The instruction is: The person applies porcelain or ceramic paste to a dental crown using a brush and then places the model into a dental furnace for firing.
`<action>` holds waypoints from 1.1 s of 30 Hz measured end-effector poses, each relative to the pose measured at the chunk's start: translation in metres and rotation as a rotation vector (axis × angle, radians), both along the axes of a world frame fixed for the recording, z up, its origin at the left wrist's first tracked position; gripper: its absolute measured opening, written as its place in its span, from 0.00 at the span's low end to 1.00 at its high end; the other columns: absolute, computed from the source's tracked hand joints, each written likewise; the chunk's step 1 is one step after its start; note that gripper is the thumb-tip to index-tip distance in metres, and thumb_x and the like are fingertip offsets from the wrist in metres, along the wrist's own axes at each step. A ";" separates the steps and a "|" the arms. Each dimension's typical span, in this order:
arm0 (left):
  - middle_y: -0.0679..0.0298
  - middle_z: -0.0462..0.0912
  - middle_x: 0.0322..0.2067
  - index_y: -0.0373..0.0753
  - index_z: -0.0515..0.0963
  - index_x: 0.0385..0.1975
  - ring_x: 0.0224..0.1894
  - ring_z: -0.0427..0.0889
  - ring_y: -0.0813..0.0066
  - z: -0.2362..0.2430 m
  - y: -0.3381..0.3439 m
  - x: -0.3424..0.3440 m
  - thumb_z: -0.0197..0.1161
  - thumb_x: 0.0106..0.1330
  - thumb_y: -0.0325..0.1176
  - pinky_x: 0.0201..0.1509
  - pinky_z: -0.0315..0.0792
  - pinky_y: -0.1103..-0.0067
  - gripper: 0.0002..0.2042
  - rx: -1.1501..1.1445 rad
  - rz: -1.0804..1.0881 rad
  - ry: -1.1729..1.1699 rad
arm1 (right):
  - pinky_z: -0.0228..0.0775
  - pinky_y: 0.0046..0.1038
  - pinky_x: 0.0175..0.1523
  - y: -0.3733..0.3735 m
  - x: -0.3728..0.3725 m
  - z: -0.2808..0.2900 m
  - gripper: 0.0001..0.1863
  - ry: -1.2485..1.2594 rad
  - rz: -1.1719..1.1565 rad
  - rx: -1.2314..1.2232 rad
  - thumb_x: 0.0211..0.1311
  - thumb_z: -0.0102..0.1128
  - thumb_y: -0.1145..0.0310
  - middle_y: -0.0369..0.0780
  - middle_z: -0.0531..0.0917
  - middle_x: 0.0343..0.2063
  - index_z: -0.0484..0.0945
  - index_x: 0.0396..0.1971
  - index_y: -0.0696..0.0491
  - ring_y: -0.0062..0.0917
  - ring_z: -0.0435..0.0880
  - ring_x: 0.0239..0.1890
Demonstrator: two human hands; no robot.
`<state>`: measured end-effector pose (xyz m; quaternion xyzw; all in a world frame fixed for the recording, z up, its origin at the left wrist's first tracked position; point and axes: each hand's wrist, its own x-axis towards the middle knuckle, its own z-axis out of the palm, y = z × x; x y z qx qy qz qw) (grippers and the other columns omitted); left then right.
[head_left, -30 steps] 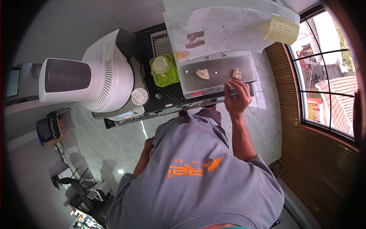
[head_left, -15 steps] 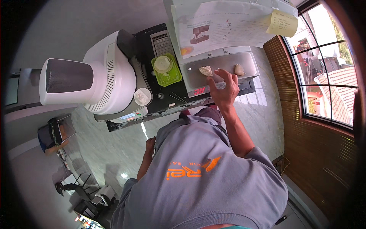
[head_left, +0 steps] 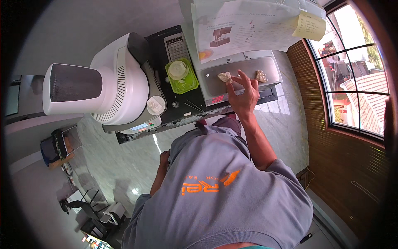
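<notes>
My right hand [head_left: 244, 93] reaches over a metal-topped box [head_left: 244, 87]. Its thumb and index finger are apart, close to the right edge of a cream-coloured plaster dental cast [head_left: 225, 77]; whether they touch it I cannot tell. A second dental cast [head_left: 261, 75] sits to the right of the fingers, its toothlike bumps showing. My left hand [head_left: 164, 157] hangs low beside my body, near no object, and its fingers are mostly hidden.
A large white machine [head_left: 120, 79] fills the bench's left side. Beside it are a round white piece [head_left: 155, 105], a green tray [head_left: 188, 84] holding a pale disc [head_left: 178, 70], a keyboard [head_left: 176, 47] and thin tools [head_left: 194, 105]. Printed sheets [head_left: 240, 33] hang above the box; a window is right.
The right-hand cast has gone from a smooth rounded face to one with bumps showing. My right hand has shifted slightly left, its fingers more bent and nearer the left cast.
</notes>
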<state>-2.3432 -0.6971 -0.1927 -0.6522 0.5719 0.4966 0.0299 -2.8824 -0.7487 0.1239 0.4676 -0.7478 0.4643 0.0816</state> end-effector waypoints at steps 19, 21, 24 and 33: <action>0.47 0.90 0.51 0.32 0.85 0.54 0.53 0.89 0.55 0.006 -0.001 -0.015 0.75 0.66 0.53 0.58 0.80 0.65 0.29 -0.026 0.208 -0.125 | 0.78 0.32 0.56 0.001 0.000 0.007 0.37 -0.015 -0.003 0.027 0.53 0.82 0.71 0.33 0.94 0.44 0.80 0.66 0.48 0.31 0.85 0.42; 0.45 0.89 0.52 0.33 0.85 0.54 0.56 0.88 0.53 0.004 0.000 -0.009 0.75 0.66 0.55 0.60 0.79 0.65 0.30 -0.006 0.230 -0.063 | 0.78 0.32 0.56 0.001 0.001 0.009 0.38 -0.022 0.003 0.023 0.53 0.82 0.71 0.32 0.94 0.44 0.79 0.67 0.48 0.31 0.85 0.42; 0.45 0.89 0.53 0.32 0.85 0.54 0.57 0.88 0.53 0.001 -0.002 -0.010 0.74 0.66 0.55 0.61 0.79 0.65 0.30 -0.006 0.201 -0.139 | 0.77 0.32 0.57 0.000 0.000 0.010 0.39 -0.003 0.025 0.001 0.53 0.82 0.72 0.32 0.94 0.45 0.79 0.68 0.48 0.31 0.85 0.42; 0.45 0.90 0.51 0.31 0.84 0.54 0.55 0.89 0.52 -0.006 -0.002 -0.004 0.75 0.65 0.55 0.59 0.80 0.65 0.31 -0.046 0.214 -0.106 | 0.75 0.31 0.56 -0.005 -0.002 0.017 0.41 0.015 0.099 -0.023 0.54 0.80 0.72 0.32 0.94 0.47 0.77 0.71 0.49 0.31 0.83 0.41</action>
